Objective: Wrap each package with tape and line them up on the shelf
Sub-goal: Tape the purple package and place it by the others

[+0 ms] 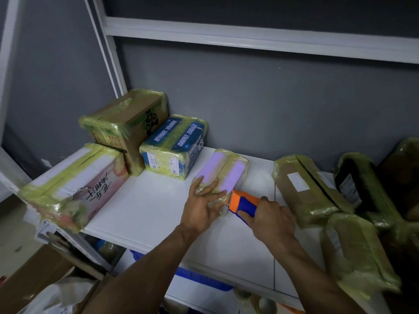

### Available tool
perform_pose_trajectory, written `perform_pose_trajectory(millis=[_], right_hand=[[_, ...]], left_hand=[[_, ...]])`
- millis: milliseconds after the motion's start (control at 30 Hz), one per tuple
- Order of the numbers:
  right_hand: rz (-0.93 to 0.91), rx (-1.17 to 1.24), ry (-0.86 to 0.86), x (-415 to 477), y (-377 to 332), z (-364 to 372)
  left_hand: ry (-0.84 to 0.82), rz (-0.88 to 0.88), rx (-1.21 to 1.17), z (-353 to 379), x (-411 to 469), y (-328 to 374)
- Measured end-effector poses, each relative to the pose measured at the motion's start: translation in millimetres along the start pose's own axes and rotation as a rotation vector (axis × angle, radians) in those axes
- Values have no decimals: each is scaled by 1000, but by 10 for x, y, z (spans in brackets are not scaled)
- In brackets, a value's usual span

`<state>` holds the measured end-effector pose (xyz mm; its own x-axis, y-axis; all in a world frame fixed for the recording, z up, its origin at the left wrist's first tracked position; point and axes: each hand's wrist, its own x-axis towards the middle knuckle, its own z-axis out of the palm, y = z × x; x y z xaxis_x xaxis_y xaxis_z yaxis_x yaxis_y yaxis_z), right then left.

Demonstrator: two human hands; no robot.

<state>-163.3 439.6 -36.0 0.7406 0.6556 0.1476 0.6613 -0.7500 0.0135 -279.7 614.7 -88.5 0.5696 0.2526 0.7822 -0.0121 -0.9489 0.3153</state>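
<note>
Head view: the purple package (221, 172) is seen lying on the white shelf (145, 207), near the blue box (174, 146).
Left hand (203, 205): fingers are spread flat and pressed on the package's near end.
Right hand (269, 217): curled round the tape dispenser (243, 202), which is set against the package's near corner.
Risk: the light package could be dragged askew if tape is pulled while it is weakly pinned.

White shelf (147, 211) held a pink-printed box (74, 186), brown carton (127, 123) and blue box (174, 146) at left. Purple package (222, 171) lay mid-shelf. Brown wrapped packages (310, 189) crowded the right end.
</note>
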Motion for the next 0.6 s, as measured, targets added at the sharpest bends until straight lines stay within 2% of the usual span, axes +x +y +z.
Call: perform_pose_trajectory(millis=[100, 233, 467, 600], right_hand=[[2, -2, -18, -11, -21, 2], [68, 138, -141, 30, 63, 14], [83, 299, -178, -31, 118, 105], [33, 465, -186, -88, -38, 142]], left_hand=[[9, -17, 21, -31, -6, 69], [-116, -183, -121, -94, -151, 193], [-17, -350, 38, -330, -373, 220], [23, -323, 160, -528, -435, 163]])
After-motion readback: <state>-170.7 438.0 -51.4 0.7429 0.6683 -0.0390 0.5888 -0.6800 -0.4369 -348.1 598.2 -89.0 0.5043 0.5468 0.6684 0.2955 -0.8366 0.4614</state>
